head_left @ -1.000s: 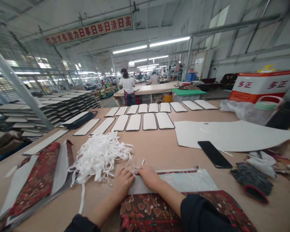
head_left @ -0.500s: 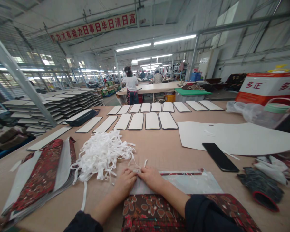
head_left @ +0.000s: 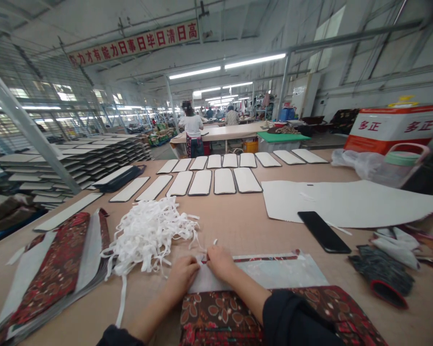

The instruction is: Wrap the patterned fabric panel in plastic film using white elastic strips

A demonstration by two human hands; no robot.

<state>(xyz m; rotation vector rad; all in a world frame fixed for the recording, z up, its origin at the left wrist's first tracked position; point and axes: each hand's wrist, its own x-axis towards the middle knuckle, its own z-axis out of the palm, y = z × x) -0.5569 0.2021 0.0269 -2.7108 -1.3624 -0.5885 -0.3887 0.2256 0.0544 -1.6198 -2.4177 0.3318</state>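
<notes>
My left hand (head_left: 184,275) is closed at the upper left corner of a floral fabric piece (head_left: 223,310), its fingertips pressed on the pale lining. Close beside it, my right hand (head_left: 222,263) is closed along the top edge of the same piece. A short end of white strip (head_left: 215,241) pokes out beyond the right fingertips. The fabric is brown and red, with a pale lining (head_left: 274,273) laid out above it and a narrow printed band along the top. What the fingertips pinch is mostly hidden. Left of my hands lies a heap of loose white strips (head_left: 149,235).
More floral pieces (head_left: 57,259) are stacked at the left. Two rows of white dark-edged panels (head_left: 224,181) lie across the table (head_left: 234,216). On the right are a large white sheet (head_left: 346,202), a black phone (head_left: 323,231) and a dark sleeve (head_left: 380,274). A person (head_left: 193,127) stands farther back.
My hands have drawn slightly apart, the left shifting left and down from the right. The whole view has shifted a little. The fabric piece stays in place.
</notes>
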